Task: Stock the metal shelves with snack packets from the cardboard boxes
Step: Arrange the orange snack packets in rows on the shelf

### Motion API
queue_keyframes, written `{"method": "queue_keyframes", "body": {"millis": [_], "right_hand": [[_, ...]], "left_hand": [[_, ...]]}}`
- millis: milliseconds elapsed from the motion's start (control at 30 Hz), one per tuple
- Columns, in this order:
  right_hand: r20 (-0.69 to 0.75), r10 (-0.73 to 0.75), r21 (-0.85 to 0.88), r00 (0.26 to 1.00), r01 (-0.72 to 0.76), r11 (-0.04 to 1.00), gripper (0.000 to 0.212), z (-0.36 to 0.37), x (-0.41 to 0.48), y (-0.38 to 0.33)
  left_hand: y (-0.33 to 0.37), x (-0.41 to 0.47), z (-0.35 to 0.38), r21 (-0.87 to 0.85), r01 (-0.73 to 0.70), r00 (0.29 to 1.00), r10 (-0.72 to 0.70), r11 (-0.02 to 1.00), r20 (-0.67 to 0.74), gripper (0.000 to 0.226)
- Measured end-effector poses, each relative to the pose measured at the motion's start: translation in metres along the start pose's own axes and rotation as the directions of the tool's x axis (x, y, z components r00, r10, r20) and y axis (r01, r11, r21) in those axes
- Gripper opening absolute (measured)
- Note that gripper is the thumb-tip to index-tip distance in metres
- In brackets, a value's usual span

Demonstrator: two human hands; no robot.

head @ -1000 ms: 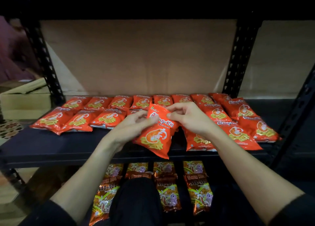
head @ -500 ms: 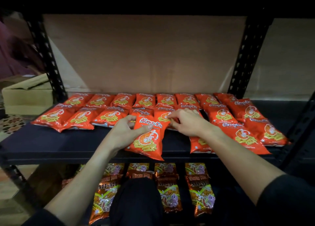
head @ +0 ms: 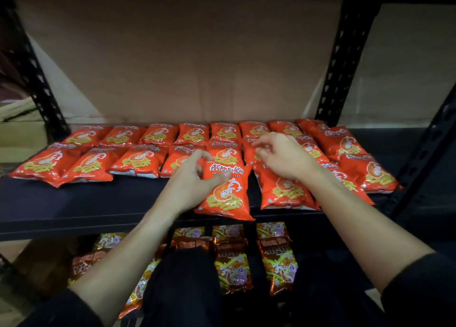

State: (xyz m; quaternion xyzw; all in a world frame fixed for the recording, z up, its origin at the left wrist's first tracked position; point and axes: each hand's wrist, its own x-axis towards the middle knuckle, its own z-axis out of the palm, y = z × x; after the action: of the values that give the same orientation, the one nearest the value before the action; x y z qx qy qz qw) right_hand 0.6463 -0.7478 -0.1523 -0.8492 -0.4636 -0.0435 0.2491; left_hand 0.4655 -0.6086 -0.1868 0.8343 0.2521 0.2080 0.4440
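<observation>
- Dark long sleeves (head: 419,289) on both forearms, nearest the camera; dark-trousered knee (head: 182,277) between them.
- Brown-and-green foil snack packets (head: 232,267), lying flat one level below the dark metal shelf (head: 98,203), partly behind the knee.
- Left hand (head: 190,178): grip closed on the upper left edge of one orange foil snack packet (head: 227,193) printed with a prawn; thumb across its front, fingers curled at its top corner.
- Held packet: flat on the shelf, bottom end at the front edge, top end overlapping the packet behind it.
- Right hand (head: 286,158): just right of the held packet, over the right-hand packets; grip loose, fingers half-curled, nothing seen held; fingertips blurred, contact not discernible.
- Rows of matching orange packets (head: 138,161): flat across the shelf, overlapping front to back.
- Black perforated metal uprights (head: 343,62) at the shelf's rear corners.
- Brown cardboard sheet (head: 185,62) standing behind the shelf.
- Pale cardboard box (head: 22,119) at far left, beyond the left upright.
</observation>
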Motion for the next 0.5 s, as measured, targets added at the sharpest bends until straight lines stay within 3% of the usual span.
{"method": "queue_keyframes", "body": {"millis": [167,333,400,500], "right_hand": [[0.065,0.050,-0.025,0.997,-0.048,0.999,0.032,0.004,-0.010,0.016],[0.067,0.020,-0.050,0.998,-0.017,0.999,0.039,0.013,-0.018,0.023],[0.039,0.007,-0.087,0.999,-0.003,0.996,0.043,0.015,-0.018,0.026],[0.015,-0.009,-0.156,1.000,0.012,0.988,0.047,0.016,-0.018,0.026]], "left_hand": [[0.007,0.006,0.017,0.269,-0.061,0.996,0.075,0.961,-0.041,0.047],[0.006,0.012,0.020,0.552,-0.072,0.985,0.147,0.831,-0.093,0.060],[0.008,0.013,0.021,0.598,-0.135,0.963,0.246,0.790,-0.107,0.058],[0.013,0.014,0.027,0.636,-0.316,0.913,0.408,0.704,0.003,0.043]]}}
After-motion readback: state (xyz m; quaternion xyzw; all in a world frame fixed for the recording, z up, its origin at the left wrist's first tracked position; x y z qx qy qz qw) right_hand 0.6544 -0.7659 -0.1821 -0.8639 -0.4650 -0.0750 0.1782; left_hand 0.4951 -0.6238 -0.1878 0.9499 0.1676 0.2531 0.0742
